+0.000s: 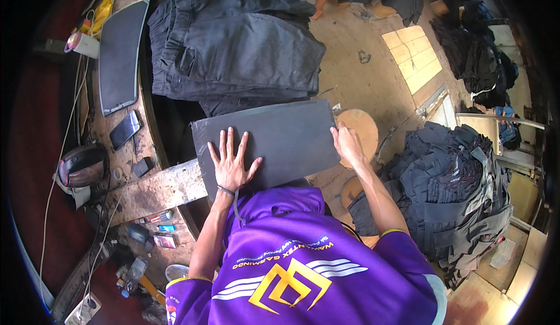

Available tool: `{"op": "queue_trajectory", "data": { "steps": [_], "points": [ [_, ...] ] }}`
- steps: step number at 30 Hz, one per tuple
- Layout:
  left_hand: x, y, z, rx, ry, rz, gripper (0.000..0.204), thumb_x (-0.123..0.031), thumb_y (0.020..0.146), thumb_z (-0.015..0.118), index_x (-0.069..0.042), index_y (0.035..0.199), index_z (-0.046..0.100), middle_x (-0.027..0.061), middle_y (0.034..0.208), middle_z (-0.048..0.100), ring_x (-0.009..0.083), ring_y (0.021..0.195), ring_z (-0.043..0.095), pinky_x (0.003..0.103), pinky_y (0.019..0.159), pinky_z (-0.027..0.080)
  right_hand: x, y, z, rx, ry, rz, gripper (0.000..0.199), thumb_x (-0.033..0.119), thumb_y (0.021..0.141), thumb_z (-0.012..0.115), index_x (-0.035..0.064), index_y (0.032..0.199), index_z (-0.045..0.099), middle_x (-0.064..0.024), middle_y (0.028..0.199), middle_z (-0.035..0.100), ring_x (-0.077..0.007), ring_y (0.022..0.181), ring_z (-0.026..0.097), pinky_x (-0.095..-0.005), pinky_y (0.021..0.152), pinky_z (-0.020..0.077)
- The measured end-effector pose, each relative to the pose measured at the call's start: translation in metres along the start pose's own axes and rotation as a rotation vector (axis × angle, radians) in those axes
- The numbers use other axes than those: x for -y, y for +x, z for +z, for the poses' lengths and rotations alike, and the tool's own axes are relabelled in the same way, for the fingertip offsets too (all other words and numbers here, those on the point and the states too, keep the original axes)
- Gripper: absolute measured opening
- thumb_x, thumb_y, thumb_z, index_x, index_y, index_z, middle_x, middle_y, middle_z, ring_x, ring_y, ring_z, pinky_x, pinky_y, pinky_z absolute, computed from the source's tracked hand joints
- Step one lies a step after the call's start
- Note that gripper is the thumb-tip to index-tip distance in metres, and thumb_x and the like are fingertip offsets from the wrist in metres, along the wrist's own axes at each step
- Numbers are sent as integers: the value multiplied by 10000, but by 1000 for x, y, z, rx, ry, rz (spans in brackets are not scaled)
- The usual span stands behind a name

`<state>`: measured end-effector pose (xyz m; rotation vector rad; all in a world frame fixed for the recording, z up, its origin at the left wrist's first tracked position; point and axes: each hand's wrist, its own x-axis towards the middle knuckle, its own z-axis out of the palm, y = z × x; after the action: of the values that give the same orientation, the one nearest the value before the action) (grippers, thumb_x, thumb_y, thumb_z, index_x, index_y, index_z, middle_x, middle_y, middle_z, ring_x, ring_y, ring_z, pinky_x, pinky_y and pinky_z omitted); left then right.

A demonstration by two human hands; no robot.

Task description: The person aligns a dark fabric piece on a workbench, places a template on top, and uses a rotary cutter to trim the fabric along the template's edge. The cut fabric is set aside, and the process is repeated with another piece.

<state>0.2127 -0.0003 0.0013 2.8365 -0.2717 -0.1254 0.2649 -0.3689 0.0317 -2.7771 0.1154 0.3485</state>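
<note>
Flat on the dark board (280, 135), the left hand (231, 162) lies open with fingers spread, while the right hand (348, 144) curls around the board's right edge. That board rests on the bench (157, 188), just below a stack of black trousers (233, 45). Left of it lie a phone (125, 130) and an iron (81, 166); another clothes pile (455, 185) sits at the right.

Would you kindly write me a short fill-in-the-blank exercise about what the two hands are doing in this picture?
1. The left hand lies flat with spread fingers on a dark ____ board.
2. The right hand holds the board's ____ edge.
3. Beyond the board lies a stack of ____ garments.
4. The person's shirt is ____.

Missing words: rectangular; right; black; purple
</note>
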Motion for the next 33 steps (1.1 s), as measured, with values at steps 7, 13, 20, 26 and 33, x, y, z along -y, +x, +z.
{"op": "queue_trajectory", "data": {
  "steps": [7, 13, 20, 26, 33],
  "points": [
    [-1, 0, -3, 7, -8, -3, 853, -695, 936, 573, -245, 1635, 382, 170, 1735, 205, 350, 1625, 109, 691, 1252, 20, -15, 1, 31, -230, 273, -14, 355, 297, 1113, 513, -31, 1033, 623, -191, 772, 645, -361, 620, 619, -435, 582, 550],
    [-2, 0, -2, -23, -6, 7, 859, -661, 922, 621, -221, 1625, 397, 177, 1726, 227, 357, 1617, 141, 684, 1256, 37, -11, -10, 16, 62, 1103, 529, 309, 255, 1109, 516, -13, 992, 615, -185, 765, 636, -305, 628, 615, -403, 558, 523],
    [-1, 0, 0, -8, 3, -2, 851, -703, 935, 570, -246, 1630, 391, 171, 1733, 211, 353, 1622, 119, 689, 1254, 24, 1, -7, 5, -70, 17, -14, 252, 193, 1051, 585, -45, 977, 621, -228, 768, 645, -369, 614, 633, -449, 600, 513],
    [-2, -1, -1, -25, -9, 9, 855, -692, 923, 600, -237, 1621, 409, 184, 1723, 232, 367, 1615, 146, 692, 1252, 43, 3, -10, -4, -190, 281, 16, 141, 120, 1007, 640, 0, 1051, 699, -201, 850, 694, -351, 708, 689, -444, 648, 560],
    [7, -2, -20, -112, -246, -2, 766, -513, 867, 785, -143, 1496, 551, 195, 1581, 454, 389, 1530, 341, 654, 1240, 192, 103, 3, -3, -136, 499, -193, 155, 132, 994, 683, 21, 1088, 740, -122, 979, 743, -216, 850, 727, -332, 644, 595]
  ]
}}
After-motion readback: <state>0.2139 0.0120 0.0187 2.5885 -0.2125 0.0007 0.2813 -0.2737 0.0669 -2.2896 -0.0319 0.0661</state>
